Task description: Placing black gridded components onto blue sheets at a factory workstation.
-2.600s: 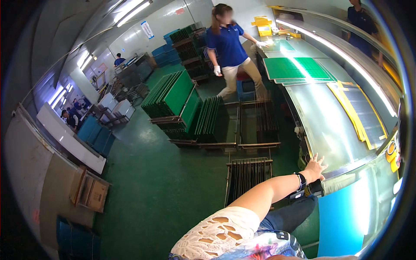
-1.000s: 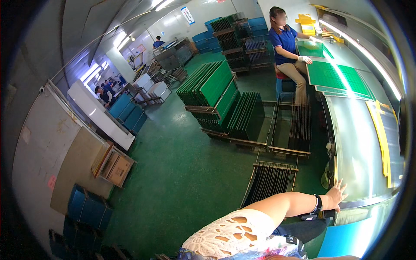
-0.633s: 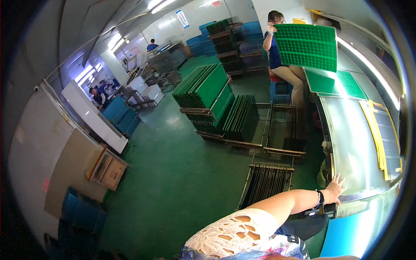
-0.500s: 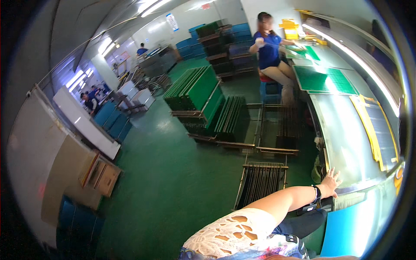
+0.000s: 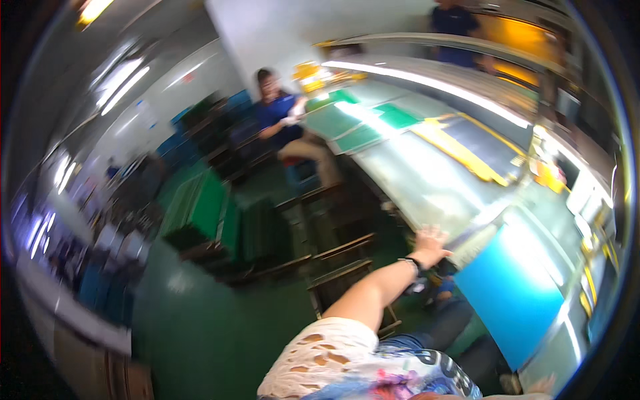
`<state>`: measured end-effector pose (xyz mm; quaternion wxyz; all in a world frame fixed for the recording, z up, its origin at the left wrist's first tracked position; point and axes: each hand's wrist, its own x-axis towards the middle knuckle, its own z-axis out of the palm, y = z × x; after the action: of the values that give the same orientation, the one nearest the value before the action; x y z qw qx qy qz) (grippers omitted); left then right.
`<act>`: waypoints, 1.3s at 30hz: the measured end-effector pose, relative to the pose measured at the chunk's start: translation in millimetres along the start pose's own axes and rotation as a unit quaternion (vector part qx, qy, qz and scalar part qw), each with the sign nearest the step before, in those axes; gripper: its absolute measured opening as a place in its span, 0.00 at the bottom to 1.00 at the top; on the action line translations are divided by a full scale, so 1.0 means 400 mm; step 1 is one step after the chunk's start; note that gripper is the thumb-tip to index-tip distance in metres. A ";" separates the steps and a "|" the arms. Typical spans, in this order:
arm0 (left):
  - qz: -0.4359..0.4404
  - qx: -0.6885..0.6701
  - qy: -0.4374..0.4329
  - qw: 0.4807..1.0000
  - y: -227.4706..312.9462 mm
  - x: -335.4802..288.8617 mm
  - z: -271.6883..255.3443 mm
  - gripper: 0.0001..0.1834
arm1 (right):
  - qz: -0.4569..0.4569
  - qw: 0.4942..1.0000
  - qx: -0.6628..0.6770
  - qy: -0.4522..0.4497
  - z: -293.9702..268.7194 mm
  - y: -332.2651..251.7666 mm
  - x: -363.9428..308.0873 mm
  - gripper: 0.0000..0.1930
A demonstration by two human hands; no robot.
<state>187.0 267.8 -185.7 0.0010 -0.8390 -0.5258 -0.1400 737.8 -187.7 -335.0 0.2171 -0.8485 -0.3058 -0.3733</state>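
Note:
My left hand (image 5: 432, 245) rests on the near edge of the long glass-topped table (image 5: 417, 183), its fingers spread and nothing in it. A dark band circles that wrist. Just to its right lies a flat, glossy blue sheet (image 5: 510, 297) on the nearer part of the table. Low at the right, by the sheet's bottom corner, part of my right hand (image 5: 541, 385) shows, smeared by motion. Whether it holds anything is hidden.
Yellow-edged dark frames (image 5: 477, 147) and green boards (image 5: 360, 137) lie farther along the table. A co-worker (image 5: 283, 117) sits at its far end; another person (image 5: 457, 30) stands beyond the light shelf. Racks of green boards (image 5: 200, 210) stand on the floor at left.
The view has swung to the right, bringing more of the blue sheet and table into sight. My left hand stays at the table edge. My right hand has appeared at the lower edge.

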 end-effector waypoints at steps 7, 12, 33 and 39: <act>-0.015 -0.061 -0.159 0.985 -0.085 -0.004 -0.014 0.35 | 0.103 0.994 -0.009 -0.048 -0.146 -0.261 0.021 0.15; 0.237 -0.257 -0.053 0.935 0.109 -0.056 0.054 0.41 | 0.156 0.985 0.053 -0.048 -0.274 -0.338 0.064 0.14; 0.440 -0.124 -0.082 0.886 0.474 -0.176 0.041 0.42 | 0.163 0.984 0.016 -0.070 -0.275 -0.324 0.078 0.15; 0.438 -0.123 -0.085 0.886 0.466 -0.177 0.042 0.42 | 0.158 0.985 0.016 -0.067 -0.274 -0.321 0.071 0.15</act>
<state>326.7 124.6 -191.3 -0.0854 -0.9861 -0.0814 -0.1174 610.8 -150.8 -226.5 0.2656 -0.9056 -0.1878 -0.2721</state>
